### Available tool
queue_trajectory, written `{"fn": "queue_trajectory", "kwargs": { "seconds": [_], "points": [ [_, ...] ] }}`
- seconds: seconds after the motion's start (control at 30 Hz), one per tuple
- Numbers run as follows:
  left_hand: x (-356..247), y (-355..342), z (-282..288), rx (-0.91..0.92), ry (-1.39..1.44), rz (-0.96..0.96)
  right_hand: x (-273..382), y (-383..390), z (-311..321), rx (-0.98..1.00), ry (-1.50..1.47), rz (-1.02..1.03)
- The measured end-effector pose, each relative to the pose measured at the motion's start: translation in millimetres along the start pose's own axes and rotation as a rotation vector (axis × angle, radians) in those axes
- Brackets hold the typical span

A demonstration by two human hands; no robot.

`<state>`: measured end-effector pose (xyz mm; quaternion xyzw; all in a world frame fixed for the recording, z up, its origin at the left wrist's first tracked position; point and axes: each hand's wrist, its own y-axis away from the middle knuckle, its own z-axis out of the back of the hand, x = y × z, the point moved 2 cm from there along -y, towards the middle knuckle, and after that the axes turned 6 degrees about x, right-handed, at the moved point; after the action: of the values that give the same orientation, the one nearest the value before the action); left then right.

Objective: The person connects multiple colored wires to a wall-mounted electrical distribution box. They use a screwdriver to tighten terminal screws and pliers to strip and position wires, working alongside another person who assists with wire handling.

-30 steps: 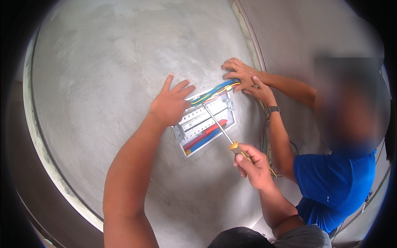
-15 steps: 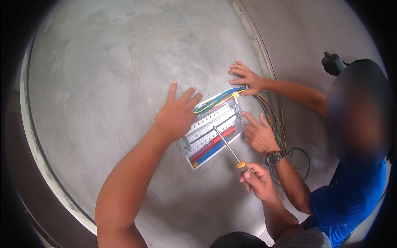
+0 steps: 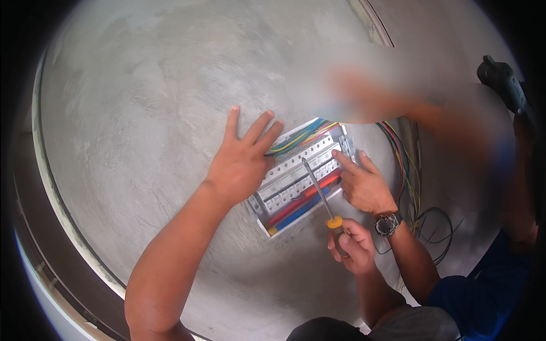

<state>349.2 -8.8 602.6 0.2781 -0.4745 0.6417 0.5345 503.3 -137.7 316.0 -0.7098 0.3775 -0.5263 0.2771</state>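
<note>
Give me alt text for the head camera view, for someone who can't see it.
A person's right hand holds a screwdriver to a breaker panel in a grey wall, left hand spread over its upper left corner. A co-worker's hand points at its right end.

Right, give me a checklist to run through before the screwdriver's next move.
1. Screwdriver held by its handle in the right hand: ok.
2. Tip seated in a screw: cannot tell; it meets the breakers in view, but the contact is too small to judge.
3. Left hand away from the tip: ok, spread at the box's upper left.
4. Co-worker's hand off the breakers: not ok, a fingertip is at their right end.
5. Power off: cannot tell.
</note>
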Motion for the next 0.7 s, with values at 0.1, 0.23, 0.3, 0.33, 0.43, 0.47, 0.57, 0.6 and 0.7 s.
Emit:
{"fn": "queue_trajectory", "kwargs": {
  "seconds": [0.1, 0.23, 0.3, 0.33, 0.43, 0.47, 0.57, 0.6, 0.7],
  "points": [
    [-0.1, -0.2, 0.8, -0.003, -0.003, 0.0, -2.1, -0.6, -0.7, -0.01, -0.047, 0.016],
    [1.4, -1.5, 0.3, -0.031, 0.022, 0.003, -2.9, 1.0, -5.8, -0.013, -0.086, 0.024],
    [-2.6, -2.3, -1.6, -0.045, 0.006, 0.019, -4.0, 3.6, -9.3, -0.018, -0.073, 0.013],
    [-3.7, -2.8, -2.2, -0.05, 0.01, 0.028, -4.2, 4.4, -10.6, -0.007, -0.074, 0.034],
    [-4.3, -4.3, -2.8, -0.036, 0.004, 0.033, -6.6, 9.4, -11.0, -0.028, -0.1, 0.023],
    [-3.6, -4.4, -1.9, -0.05, 0.009, 0.025, -7.5, 11.2, -10.4, -0.018, -0.096, 0.019],
    [-0.9, -4.3, -0.3, -0.01, 0.027, 0.021, -6.7, 18.6, -8.0, 0.017, -0.078, -0.002],
    [-0.7, -4.1, -0.4, 0.004, 0.024, 0.026, -6.3, 21.6, -7.6, 0.031, -0.056, -0.028],
    [-1.6, -4.3, -2.0, 0.012, 0.024, 0.032, -4.8, 26.2, -10.5, 0.062, -0.008, -0.126]
  ]
}}
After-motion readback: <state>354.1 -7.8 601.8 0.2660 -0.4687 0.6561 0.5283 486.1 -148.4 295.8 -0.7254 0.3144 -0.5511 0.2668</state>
